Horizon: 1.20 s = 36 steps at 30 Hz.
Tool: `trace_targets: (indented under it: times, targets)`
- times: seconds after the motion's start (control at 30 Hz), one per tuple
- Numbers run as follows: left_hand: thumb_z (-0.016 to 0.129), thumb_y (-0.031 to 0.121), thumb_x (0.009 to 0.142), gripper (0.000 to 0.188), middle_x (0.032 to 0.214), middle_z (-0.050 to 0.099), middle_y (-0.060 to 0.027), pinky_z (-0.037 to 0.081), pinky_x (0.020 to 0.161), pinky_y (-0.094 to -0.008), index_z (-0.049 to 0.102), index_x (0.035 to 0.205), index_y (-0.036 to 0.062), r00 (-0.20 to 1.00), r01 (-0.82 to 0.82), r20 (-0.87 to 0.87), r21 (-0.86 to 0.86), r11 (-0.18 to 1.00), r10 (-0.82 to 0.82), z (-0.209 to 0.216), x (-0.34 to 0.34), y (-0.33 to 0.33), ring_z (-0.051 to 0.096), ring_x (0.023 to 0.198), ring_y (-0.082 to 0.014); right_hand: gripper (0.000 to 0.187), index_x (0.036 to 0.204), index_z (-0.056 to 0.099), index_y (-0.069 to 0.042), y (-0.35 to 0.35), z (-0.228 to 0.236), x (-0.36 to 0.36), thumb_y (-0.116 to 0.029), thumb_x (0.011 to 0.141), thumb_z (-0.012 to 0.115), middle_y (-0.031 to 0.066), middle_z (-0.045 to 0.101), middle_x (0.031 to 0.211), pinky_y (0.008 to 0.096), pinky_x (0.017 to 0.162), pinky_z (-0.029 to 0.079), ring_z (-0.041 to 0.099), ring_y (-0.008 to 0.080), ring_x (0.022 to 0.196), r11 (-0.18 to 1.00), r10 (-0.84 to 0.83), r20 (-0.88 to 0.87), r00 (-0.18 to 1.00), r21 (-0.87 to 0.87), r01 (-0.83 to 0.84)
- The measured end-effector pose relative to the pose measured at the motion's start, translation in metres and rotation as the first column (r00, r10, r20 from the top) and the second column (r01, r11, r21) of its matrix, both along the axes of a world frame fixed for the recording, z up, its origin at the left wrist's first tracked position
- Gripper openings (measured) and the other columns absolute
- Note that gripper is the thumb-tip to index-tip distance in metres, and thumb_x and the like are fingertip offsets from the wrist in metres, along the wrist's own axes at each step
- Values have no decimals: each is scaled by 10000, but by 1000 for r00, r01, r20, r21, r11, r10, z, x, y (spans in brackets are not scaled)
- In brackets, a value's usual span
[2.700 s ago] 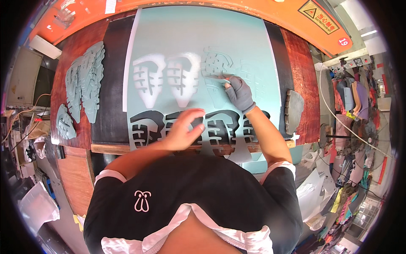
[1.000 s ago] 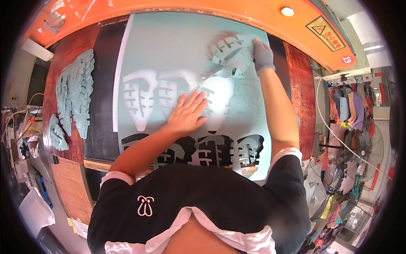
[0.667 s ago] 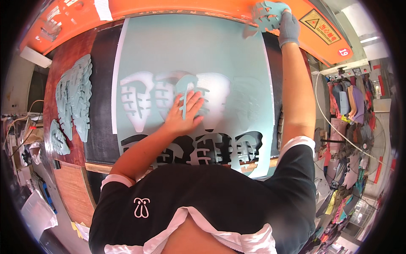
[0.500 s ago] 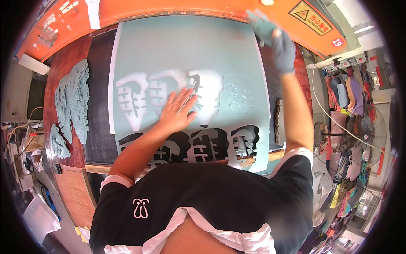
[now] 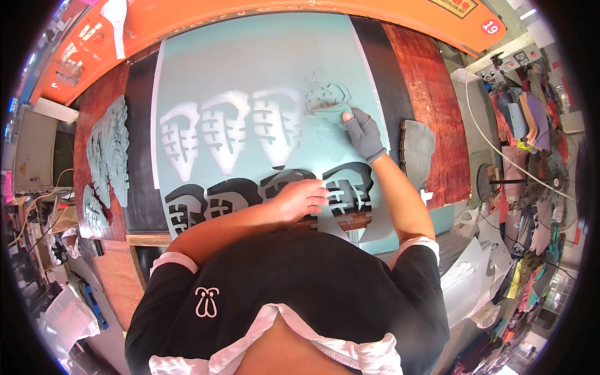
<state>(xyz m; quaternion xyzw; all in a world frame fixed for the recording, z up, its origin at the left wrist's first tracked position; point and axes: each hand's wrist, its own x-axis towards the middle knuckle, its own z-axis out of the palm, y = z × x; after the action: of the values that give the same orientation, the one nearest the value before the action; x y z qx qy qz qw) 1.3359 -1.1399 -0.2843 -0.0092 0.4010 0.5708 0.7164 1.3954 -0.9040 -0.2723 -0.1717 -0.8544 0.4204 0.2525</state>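
Observation:
My right hand (image 5: 364,135), in a grey glove with a bare thumb tip, pinches a limp grey-green shoe-upper piece (image 5: 330,103). The piece is bent and slotted, low over the right part of a large pale teal sheet (image 5: 250,56). Below it, a faint cut outline shows in the sheet. My bare left hand (image 5: 301,201) hovers near the sheet's near row of cut-out holes, fingers loosely stretched, holding nothing. Left of the held piece, three white upper-shaped openings (image 5: 180,144) run in a row. Dark shows through the near row of openings (image 5: 349,187).
A pile of teal cut pieces (image 5: 107,150) lies on the reddish board at left. A grey curved piece (image 5: 417,150) rests at right. An orange machine beam (image 5: 250,7) spans the far edge. Hanging materials (image 5: 519,131) and a fan (image 5: 484,181) stand beyond the right side.
My right hand has come from the far right edge down over the sheet with a piece in it. My left hand has moved off the white openings toward me. The view has shifted.

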Motion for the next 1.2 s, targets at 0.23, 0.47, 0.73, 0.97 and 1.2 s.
trace_targets:
  times: [0.23,0.47,0.73,0.97,1.2]
  targets:
    - [585,273,879,148,797,593,-1,454,675,-315,558,924,134,960,-226,-191,-108,968,203,-19,7,4,569,733,-153,255,927,614,-27,-10,-1,15,-274,899,555,99,594,752,312,661,444,538,209,681,997,-78,-159,984,9,81]
    - [546,322,906,428,1129,533,8,415,820,-370,406,1270,147,986,-140,133,295,945,104,-20,-8,23,505,1030,-171,146,947,621,-38,-22,-2,25,-153,860,593,107,641,896,338,719,473,583,271,779,904,173,-167,971,418,-89]
    - [560,308,890,355,1184,527,37,392,856,-405,506,1229,219,958,-223,262,423,878,117,-17,-1,47,462,1114,-176,346,1063,578,-18,-16,1,37,-230,801,658,149,608,1020,392,853,447,556,338,985,902,290,-91,953,359,-241]
    - [540,308,904,447,1270,460,26,394,868,-400,431,1322,194,972,-165,226,450,878,67,-22,-6,50,438,1138,-180,238,1012,596,10,-11,13,24,-170,857,592,66,605,879,266,692,464,568,126,796,987,155,-50,987,-40,-158]
    - [576,281,867,295,834,643,-92,465,730,-373,583,1061,58,70,680,-980,-91,727,-188,29,-42,3,605,830,-272,295,893,622,10,53,64,-39,-274,891,540,-20,527,707,230,588,374,442,64,668,931,-288,-54,956,-251,266]
